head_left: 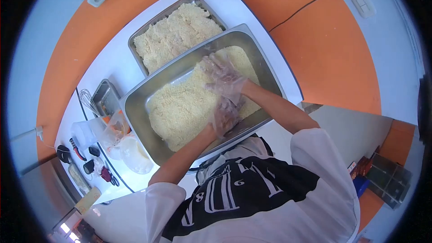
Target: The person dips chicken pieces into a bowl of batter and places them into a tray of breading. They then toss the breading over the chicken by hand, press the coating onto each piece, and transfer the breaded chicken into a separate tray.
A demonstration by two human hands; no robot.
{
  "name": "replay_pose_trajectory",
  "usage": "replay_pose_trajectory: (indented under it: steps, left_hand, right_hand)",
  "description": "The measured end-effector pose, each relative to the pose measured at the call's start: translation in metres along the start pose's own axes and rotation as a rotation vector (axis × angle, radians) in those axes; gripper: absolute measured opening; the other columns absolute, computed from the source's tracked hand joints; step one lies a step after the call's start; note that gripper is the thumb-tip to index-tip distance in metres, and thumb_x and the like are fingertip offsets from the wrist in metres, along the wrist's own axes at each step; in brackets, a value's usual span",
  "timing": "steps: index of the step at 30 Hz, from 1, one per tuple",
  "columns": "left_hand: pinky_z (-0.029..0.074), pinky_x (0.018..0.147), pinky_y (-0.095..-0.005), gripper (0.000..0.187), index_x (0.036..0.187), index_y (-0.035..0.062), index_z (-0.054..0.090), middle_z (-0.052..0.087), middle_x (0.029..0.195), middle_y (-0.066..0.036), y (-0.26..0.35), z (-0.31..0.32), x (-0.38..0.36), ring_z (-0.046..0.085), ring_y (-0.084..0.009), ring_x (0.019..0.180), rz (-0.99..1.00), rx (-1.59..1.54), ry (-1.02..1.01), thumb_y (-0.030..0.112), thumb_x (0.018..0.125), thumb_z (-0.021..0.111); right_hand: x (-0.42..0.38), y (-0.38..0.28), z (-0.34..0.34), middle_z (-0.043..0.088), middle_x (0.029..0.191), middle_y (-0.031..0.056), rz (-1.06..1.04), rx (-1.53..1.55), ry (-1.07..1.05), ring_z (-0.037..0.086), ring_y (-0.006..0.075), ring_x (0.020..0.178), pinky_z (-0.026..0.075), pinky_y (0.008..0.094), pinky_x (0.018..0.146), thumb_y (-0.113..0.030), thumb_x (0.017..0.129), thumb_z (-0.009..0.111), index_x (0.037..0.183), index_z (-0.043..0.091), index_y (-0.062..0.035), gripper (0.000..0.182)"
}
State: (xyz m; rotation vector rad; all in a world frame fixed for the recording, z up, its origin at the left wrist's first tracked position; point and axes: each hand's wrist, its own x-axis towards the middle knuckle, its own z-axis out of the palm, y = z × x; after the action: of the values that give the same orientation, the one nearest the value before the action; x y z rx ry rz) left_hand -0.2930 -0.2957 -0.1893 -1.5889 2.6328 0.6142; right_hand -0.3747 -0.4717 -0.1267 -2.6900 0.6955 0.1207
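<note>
Steel is what you are working in: a deep metal tray (135, 103) sits on the white desk (114, 60) right in front of you, filled with a pale yellow crumbly mixture (184, 108) that covers most of its floor. Both of your hands wear thin clear plastic gloves and are down in that mixture at the near right part of the tray. Your right hand (223, 78) lies flat with its fingers spread, palm pressed on the crumbs toward the far side. Your left hand (225, 116) is just below it, close to the tray's near wall, fingers curled loosely into the mixture; the two hands touch or nearly touch, and whether the left one has a fistful closed in it you cannot tell from this view. Neither hand grips any tool. Behind the big tray, touching its far rim, a second metal tray (137, 40) holds more of the same crumbs (173, 33). To your left on the desk stand a small metal tin (104, 95), a wire whisk (87, 101), a clear plastic bag (114, 128), a white bowl (135, 155) and a few small dark utensils (96, 166).
</note>
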Motion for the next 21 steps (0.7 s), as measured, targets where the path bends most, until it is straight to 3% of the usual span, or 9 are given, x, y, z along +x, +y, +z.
replay_pose_trajectory:
  steps: [2,3,5,9,12,14,16,20,21]
  left_hand:
    - [0.012,0.136,-0.0569,0.068,0.167,0.013,0.04,0.042,0.171,-0.014,-0.008,0.012,-0.008,0.031,-0.0373,0.161,0.046,1.467,0.375,0.041,0.106,0.052]
    - [0.012,0.136,-0.0569,0.068,0.167,0.013,0.04,0.042,0.171,-0.014,-0.007,0.001,-0.004,0.031,-0.0373,0.161,0.037,1.472,0.378,0.041,0.106,0.052]
    - [0.008,0.135,-0.0615,0.067,0.167,0.0151,0.04,0.038,0.174,-0.013,0.013,-0.027,-0.004,0.025,-0.0362,0.164,-0.008,0.195,-0.126,0.041,0.106,0.05]
    - [0.005,0.135,-0.0626,0.07,0.171,0.0137,0.032,0.03,0.178,-0.013,0.019,-0.043,0.001,0.018,-0.036,0.167,-0.088,0.15,-0.079,0.041,0.108,0.049]
    - [0.002,0.134,-0.0631,0.07,0.172,0.0112,0.026,0.022,0.18,-0.016,0.028,-0.08,-0.013,0.013,-0.0377,0.168,-0.273,-0.013,0.148,0.04,0.111,0.045]
    - [0.002,0.135,-0.0559,0.069,0.175,0.0099,0.017,0.016,0.181,-0.018,0.021,-0.08,-0.025,0.008,-0.0365,0.168,-0.342,-0.432,0.732,0.041,0.116,0.037]
    - [0.004,0.136,-0.0467,0.068,0.175,0.0076,0.011,0.011,0.182,-0.017,0.022,-0.147,-0.009,0.005,-0.0338,0.169,-0.627,-1.36,0.871,0.041,0.118,0.03]
    - [0.005,0.136,-0.0353,0.073,0.175,0.0043,0.007,0.006,0.184,-0.012,0.054,-0.185,-0.031,0.002,-0.0235,0.169,-0.643,-1.795,0.766,0.045,0.119,0.028]
    - [0.005,0.136,-0.0351,0.074,0.175,0.0057,0.004,0.005,0.184,-0.011,0.056,-0.166,-0.018,0.002,-0.0229,0.169,-0.47,-1.68,0.813,0.046,0.118,0.03]
  right_hand:
    - [0.002,0.002,-0.003,-0.001,0.184,0.014,0.106,-0.073,-0.251,-0.007,0.0408,0.168,-0.01,0.067,0.13,-0.074,0.107,0.031,0.176,0.02,-0.0177,0.09]
    - [0.001,0.006,-0.003,-0.001,0.184,0.014,0.099,-0.08,-0.248,-0.007,0.0408,0.168,-0.01,0.067,0.13,-0.074,0.107,0.031,0.176,0.02,-0.0177,0.09]
    - [-0.016,0.017,0.006,0.0,0.184,0.0148,0.181,0.089,-0.01,-0.007,0.0401,0.168,-0.008,0.063,0.132,-0.075,0.107,0.03,0.176,0.016,-0.0158,0.092]
    - [-0.026,0.029,0.0,-0.004,0.183,0.0164,0.265,0.103,-0.141,-0.006,0.0412,0.168,-0.008,0.0588,0.133,-0.072,0.109,0.032,0.177,0.01,-0.0167,0.09]
    - [-0.033,-0.012,-0.05,-0.006,0.183,0.0173,0.185,0.2,0.228,-0.006,0.0375,0.168,-0.005,0.0534,0.135,-0.066,0.113,0.028,0.176,0.007,-0.0132,0.085]
    - [-0.047,-0.056,-0.07,0.0,0.183,0.0169,0.37,1.006,0.152,-0.002,0.031,0.169,-0.001,0.0464,0.136,-0.055,0.117,0.026,0.175,0.006,-0.0067,0.078]
    - [-0.066,-0.104,-0.07,0.01,0.183,0.0141,0.298,1.294,0.157,0.01,0.0241,0.168,0.008,0.0381,0.136,-0.051,0.119,0.024,0.175,0.005,-0.0047,0.075]
    - [-0.068,-0.147,-0.051,0.009,0.183,0.0154,0.23,1.322,0.225,0.01,0.0253,0.168,0.01,0.0383,0.136,-0.05,0.119,0.027,0.174,0.005,-0.0026,0.076]
    - [-0.064,-0.149,-0.048,0.009,0.183,0.0157,0.224,1.282,0.275,0.01,0.0256,0.168,0.01,0.0384,0.136,-0.05,0.119,0.028,0.174,0.005,-0.0021,0.077]
